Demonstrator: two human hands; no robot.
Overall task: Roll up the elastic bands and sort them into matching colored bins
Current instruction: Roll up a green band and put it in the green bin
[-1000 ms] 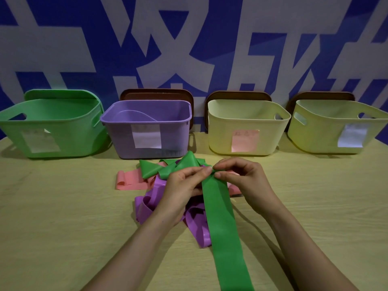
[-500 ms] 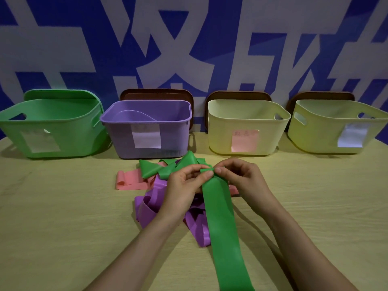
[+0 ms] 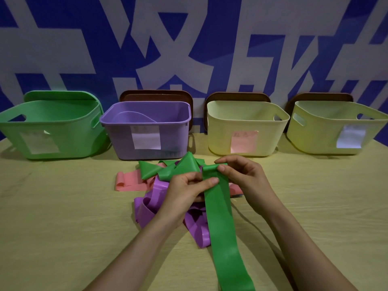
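Backdrop: blue wall with big white characters behind a pale wooden counter (image 3: 63, 217).
Left hand (image 3: 184, 194): pinches the green band (image 3: 220, 217) near its rolled top end.
Right hand (image 3: 243, 177): fingertips grip the small roll at that end.
Green band: runs from the hands toward the camera, over the purple band (image 3: 151, 208).
Pink band (image 3: 130, 181): flat, under the pile.
Bins: green bin (image 3: 63, 127), purple bin (image 3: 147, 131), cream bin (image 3: 245, 127), yellow-green bin (image 3: 325, 131), in a row behind.

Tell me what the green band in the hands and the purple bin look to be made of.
Green band: thin rubbery elastic sheet, matte with slight sheen; it curls and drapes limply. Purple bin: moulded plastic, probably, smooth and semi-gloss, with a rolled rim and rigid walls.
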